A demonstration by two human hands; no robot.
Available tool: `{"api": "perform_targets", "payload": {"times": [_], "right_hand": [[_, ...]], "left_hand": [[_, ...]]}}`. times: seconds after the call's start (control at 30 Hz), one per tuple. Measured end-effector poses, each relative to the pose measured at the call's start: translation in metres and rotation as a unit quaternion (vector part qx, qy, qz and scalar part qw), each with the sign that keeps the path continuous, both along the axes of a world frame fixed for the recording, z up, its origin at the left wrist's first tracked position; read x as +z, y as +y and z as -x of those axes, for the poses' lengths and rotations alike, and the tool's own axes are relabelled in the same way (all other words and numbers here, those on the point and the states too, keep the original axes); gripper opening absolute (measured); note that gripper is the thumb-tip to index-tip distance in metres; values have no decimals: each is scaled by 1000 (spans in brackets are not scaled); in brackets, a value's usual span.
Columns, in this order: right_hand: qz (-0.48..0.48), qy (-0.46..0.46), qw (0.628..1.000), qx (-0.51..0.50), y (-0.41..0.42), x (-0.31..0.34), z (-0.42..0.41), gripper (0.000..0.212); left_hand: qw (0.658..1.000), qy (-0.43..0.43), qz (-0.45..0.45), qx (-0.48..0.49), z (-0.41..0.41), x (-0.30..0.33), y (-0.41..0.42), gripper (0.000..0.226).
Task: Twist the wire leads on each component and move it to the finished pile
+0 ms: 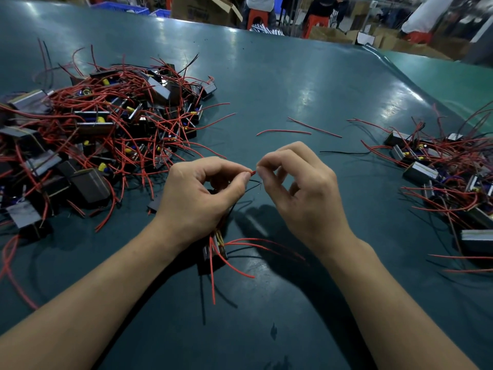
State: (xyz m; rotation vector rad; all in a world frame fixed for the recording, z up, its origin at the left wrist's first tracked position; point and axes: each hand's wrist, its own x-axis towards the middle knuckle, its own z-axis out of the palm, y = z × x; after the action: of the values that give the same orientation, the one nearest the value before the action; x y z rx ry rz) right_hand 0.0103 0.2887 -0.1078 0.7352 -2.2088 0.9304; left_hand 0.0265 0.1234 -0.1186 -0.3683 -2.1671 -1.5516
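Pinching a red lead (253,172) between left hand (198,194) and right hand (301,193), component (214,248) seemingly under left palm.

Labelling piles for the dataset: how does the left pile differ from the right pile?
The left pile is much larger and heaped several components deep; the right pile is smaller and spread nearly flat. The left pile reaches up to the left hand; the right pile lies clear of the right hand. Both hold grey block components with red and black leads.
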Motion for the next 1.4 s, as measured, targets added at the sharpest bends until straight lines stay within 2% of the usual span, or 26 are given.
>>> {"api": "perform_targets", "payload": {"times": [0.1, 0.43, 0.53, 0.63, 0.67, 0.83, 0.9, 1.0, 1.13, 1.4], "right_hand": [[-1, -1, 1000, 22, 5, 1, 3, 8], [-90, 107, 990, 22, 8, 5, 5, 17], [-60, 55, 995, 50, 7, 5, 5, 12], [52, -44, 994, 80, 10, 4, 4, 8], [63, -64, 992, 83, 12, 4, 5, 11], [-6, -36, 994, 99, 21, 3, 9, 12], [-11, -28, 995, 93, 20, 3, 9, 16], [-5, -10, 995, 102, 19, 3, 8, 10], [32, -71, 991, 109, 18, 1, 7, 11], [66, -126, 984, 108, 12, 2, 2, 15]], "left_hand": [[1000, -3, 6, -11, 0, 0, -2, 8], [999, -40, -15, -27, -2, 3, -2, 5], [999, -44, -13, -30, -2, 3, -1, 3], [998, -47, -31, -26, 1, 3, -2, 11], [998, -50, -37, -29, 1, 3, -3, 13], [995, -62, -58, -50, 0, 4, -3, 12], [995, -62, -60, -59, 0, 4, -4, 12], [993, -67, -67, -71, -1, 4, -3, 12], [989, -70, -100, -85, -2, 6, -2, 11], [982, -72, -150, -90, -2, 9, -2, 10]]}}
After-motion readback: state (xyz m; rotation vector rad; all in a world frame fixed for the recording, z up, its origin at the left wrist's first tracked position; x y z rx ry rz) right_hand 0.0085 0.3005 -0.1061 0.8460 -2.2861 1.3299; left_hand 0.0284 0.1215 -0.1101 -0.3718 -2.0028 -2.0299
